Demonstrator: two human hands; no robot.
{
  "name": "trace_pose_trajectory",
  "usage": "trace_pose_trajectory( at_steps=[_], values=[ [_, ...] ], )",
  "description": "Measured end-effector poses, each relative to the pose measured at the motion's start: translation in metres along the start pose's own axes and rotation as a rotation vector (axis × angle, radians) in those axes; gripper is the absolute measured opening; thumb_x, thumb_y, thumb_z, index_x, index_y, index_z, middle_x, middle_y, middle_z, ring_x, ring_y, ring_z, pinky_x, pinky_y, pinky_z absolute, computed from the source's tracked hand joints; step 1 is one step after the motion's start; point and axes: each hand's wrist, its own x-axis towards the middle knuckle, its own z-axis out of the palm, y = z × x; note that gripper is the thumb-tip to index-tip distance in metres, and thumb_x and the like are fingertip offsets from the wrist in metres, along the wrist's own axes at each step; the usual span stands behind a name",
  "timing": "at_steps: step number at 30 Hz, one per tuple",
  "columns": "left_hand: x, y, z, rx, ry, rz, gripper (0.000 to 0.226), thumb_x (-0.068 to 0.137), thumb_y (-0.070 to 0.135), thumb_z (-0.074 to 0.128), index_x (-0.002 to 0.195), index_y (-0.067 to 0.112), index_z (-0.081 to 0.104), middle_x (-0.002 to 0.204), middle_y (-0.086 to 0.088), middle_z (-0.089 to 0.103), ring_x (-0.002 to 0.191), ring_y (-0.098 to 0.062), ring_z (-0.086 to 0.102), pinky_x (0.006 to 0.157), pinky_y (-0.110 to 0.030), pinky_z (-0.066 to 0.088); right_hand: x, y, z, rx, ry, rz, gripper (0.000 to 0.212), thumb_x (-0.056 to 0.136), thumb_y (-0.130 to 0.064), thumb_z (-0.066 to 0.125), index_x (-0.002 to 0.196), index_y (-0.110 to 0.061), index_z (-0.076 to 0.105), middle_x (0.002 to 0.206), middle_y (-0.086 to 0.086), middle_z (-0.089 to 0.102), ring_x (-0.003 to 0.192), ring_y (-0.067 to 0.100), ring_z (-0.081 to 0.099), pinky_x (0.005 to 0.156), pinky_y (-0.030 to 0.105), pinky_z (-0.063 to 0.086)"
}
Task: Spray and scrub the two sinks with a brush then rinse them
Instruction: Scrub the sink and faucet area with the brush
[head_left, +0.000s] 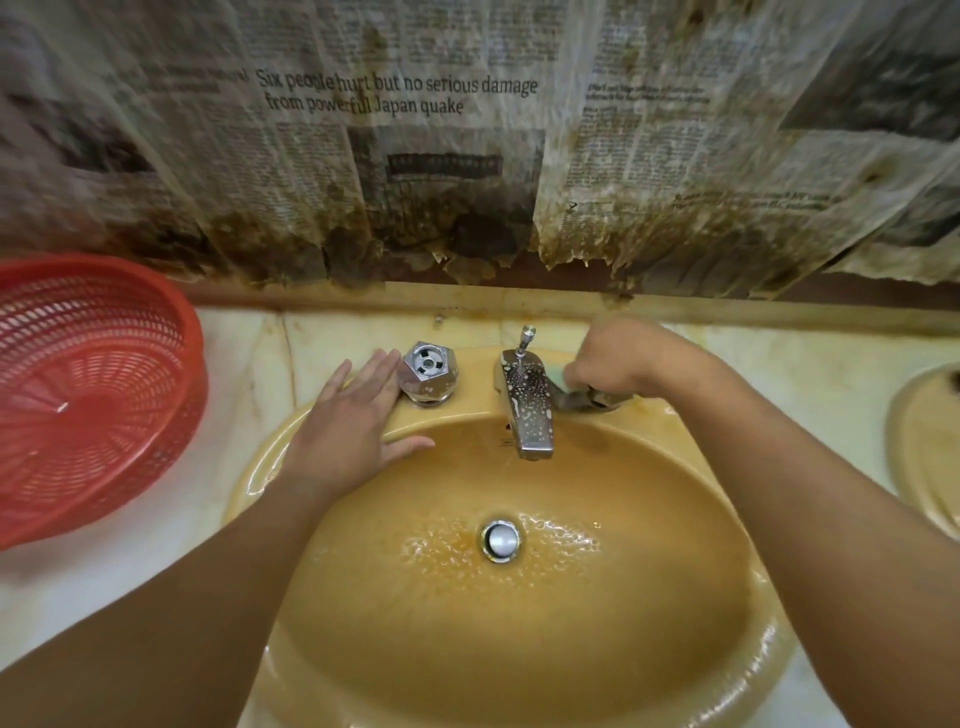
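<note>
Seen from the head camera, a person is leaning over an oval, mustard-yellow sink (519, 639) set into a pale marble-patterned countertop (156, 561), with water pooling and rippling around the chrome drain stopper (501, 539) at the basin's centre. The left hand (358, 415) is lying flat with straight fingers on the sink's back-left rim, its fingertips touching the faceted chrome tap handle (428, 371) and its thumb reaching over the edge toward the basin. The right hand (608, 358) is curling tightly around a pale green scrubbing tool (563, 382), only a small part of which is showing, so whether it is a brush or a pad cannot be told; the hand is pressing it against the right-hand tap fitting on the sink's back rim, just beside the chrome faucet spout (527, 410), which is speckled with suds. A thin pop-up rod (525, 340) is standing upright behind the spout. A red perforated plastic basket (88, 395) is sitting on the countertop's left side, near the sink's left edge. A sliver of a second yellow sink (924, 447) is showing at the countertop's right edge. Stained, peeling newspaper (467, 130) is covering the wall behind the counter, its lower edge brown and ragged.
</note>
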Motion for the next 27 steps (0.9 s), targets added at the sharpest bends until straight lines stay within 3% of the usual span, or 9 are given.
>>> trace_pose_trajectory(
  at_steps=[2,6,9,14,17,20,22,24,27],
  values=[
    [0.000,0.001,0.000,-0.001,-0.003,0.000,0.110,0.082,0.091,0.012,0.159,0.014,0.032,0.169,-0.001,0.011,0.156,-0.011,0.005,0.128,-0.041,0.006,-0.018,0.003,-0.011,0.013,0.013,0.026,0.038,0.090,-0.026,0.056,0.060,-0.005,0.055,0.063,0.011,0.052,0.055,0.024,0.042,0.050,0.028,0.031],
    [0.000,0.002,-0.005,-0.008,-0.029,0.001,0.114,0.079,0.091,0.003,0.161,0.014,0.025,0.170,-0.001,0.006,0.157,-0.011,0.002,0.128,-0.041,0.003,-0.059,-0.019,-0.026,0.509,0.174,-0.001,0.034,0.094,-0.027,0.054,0.094,0.002,0.071,0.069,0.010,0.053,0.055,0.019,0.039,0.046,0.025,0.024],
    [0.000,0.002,-0.006,-0.023,-0.034,0.002,0.115,0.080,0.091,0.004,0.160,0.012,0.026,0.170,-0.002,0.008,0.157,-0.012,0.003,0.128,-0.041,0.003,-0.074,-0.063,0.001,0.408,0.133,-0.084,0.024,0.096,-0.022,0.053,0.098,-0.007,0.071,0.081,0.008,0.061,0.065,0.021,0.051,0.052,0.026,0.035],
    [-0.001,0.002,-0.008,-0.076,-0.030,-0.010,0.126,0.070,0.093,-0.012,0.162,0.013,0.019,0.171,-0.001,0.007,0.157,-0.011,0.000,0.128,-0.038,-0.001,-0.051,-0.122,0.071,0.062,0.158,-0.040,0.030,0.098,-0.009,0.056,0.127,-0.003,0.057,0.127,0.018,0.059,0.114,0.035,0.062,0.089,0.039,0.053],
    [-0.001,0.002,-0.010,-0.081,-0.041,-0.012,0.109,0.080,0.082,0.014,0.163,0.012,0.013,0.171,-0.001,0.004,0.157,-0.011,-0.003,0.128,-0.037,-0.003,-0.020,-0.133,0.098,0.093,0.252,0.063,0.048,0.101,-0.010,0.053,0.143,0.007,0.037,0.128,0.022,0.061,0.111,0.037,0.064,0.085,0.040,0.054],
    [-0.001,0.002,-0.012,-0.114,-0.044,-0.005,0.109,0.079,0.080,0.021,0.163,0.010,0.012,0.171,-0.003,0.005,0.157,-0.013,-0.002,0.127,-0.037,-0.005,-0.013,-0.131,0.110,0.292,0.324,0.122,0.062,0.100,-0.008,0.053,0.151,0.008,0.021,0.122,0.024,0.061,0.110,0.038,0.062,0.083,0.039,0.049],
    [-0.001,0.002,-0.012,-0.095,-0.062,-0.002,0.109,0.079,0.078,0.021,0.163,0.010,0.009,0.171,-0.003,0.003,0.157,-0.013,-0.004,0.127,-0.037,-0.005,-0.021,-0.131,0.116,0.517,0.403,0.076,0.049,0.101,-0.011,0.048,0.147,0.002,0.036,0.112,0.020,0.064,0.101,0.036,0.063,0.076,0.033,0.047],
    [0.001,0.001,-0.012,-0.069,-0.073,0.002,0.109,0.079,0.080,0.019,0.163,0.010,0.007,0.171,-0.002,0.000,0.157,-0.013,-0.006,0.127,-0.037,-0.006,-0.033,-0.131,0.126,0.835,0.426,0.076,0.025,0.101,-0.012,0.045,0.120,-0.005,0.060,0.079,0.011,0.065,0.071,0.034,0.064,0.060,0.036,0.049],
    [0.001,0.001,-0.011,-0.052,-0.078,0.003,0.112,0.080,0.084,0.018,0.163,0.009,0.006,0.171,-0.003,-0.001,0.157,-0.013,-0.007,0.127,-0.038,-0.005,-0.051,-0.130,0.134,1.350,0.308,0.146,0.021,0.100,-0.010,0.047,0.083,-0.002,0.054,0.054,0.008,0.044,0.034,0.022,0.037,0.040,0.033,0.033]
  ],
)
